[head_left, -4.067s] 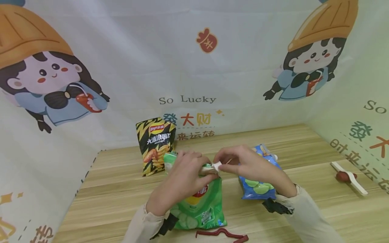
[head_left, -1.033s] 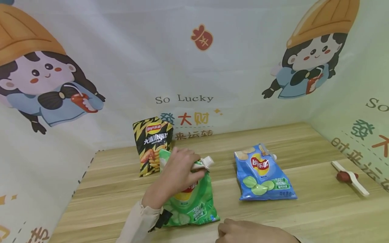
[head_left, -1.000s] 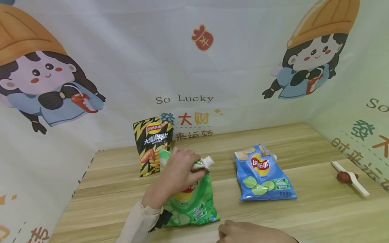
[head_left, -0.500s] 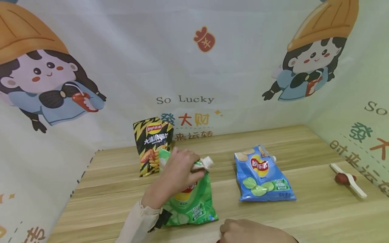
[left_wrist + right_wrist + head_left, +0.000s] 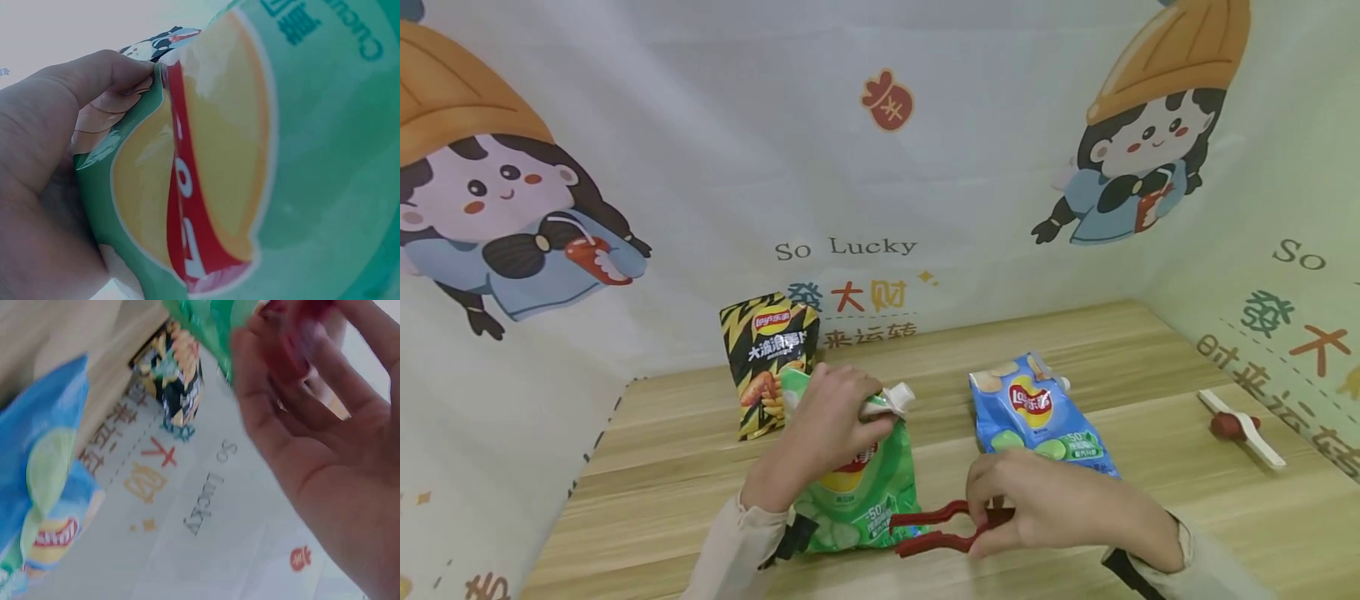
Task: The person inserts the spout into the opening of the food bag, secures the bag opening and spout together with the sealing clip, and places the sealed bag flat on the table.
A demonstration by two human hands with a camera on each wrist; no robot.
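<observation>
My left hand (image 5: 831, 429) grips the folded top of a green chip bag (image 5: 883, 467), fingers over the fold and thumb on its front. A white piece (image 5: 899, 397) sticks out at the fold's right end. Close up in the left wrist view, thumb and fingers pinch the creased green bag (image 5: 325, 156) across its logo. My right hand (image 5: 1060, 500) holds a red bag clip (image 5: 934, 543) between thumb and fingers, its two arms spread apart and pointing left. The clip overlaps the green bag's lower right corner. The red clip (image 5: 294, 353) looks blurred in the right wrist view.
A black and yellow chip bag (image 5: 769, 354) stands behind the green one. To the right, a blue chip bag (image 5: 1030, 404) is partly covered by my right hand. Further right on the wooden table (image 5: 1172, 358) lies a white strip (image 5: 1262, 443) with a dark red round piece (image 5: 1225, 427).
My right hand let go of the green bag's fold, went down to the red clip at the front and has now raised it beside the bag. The left hand kept its hold.
</observation>
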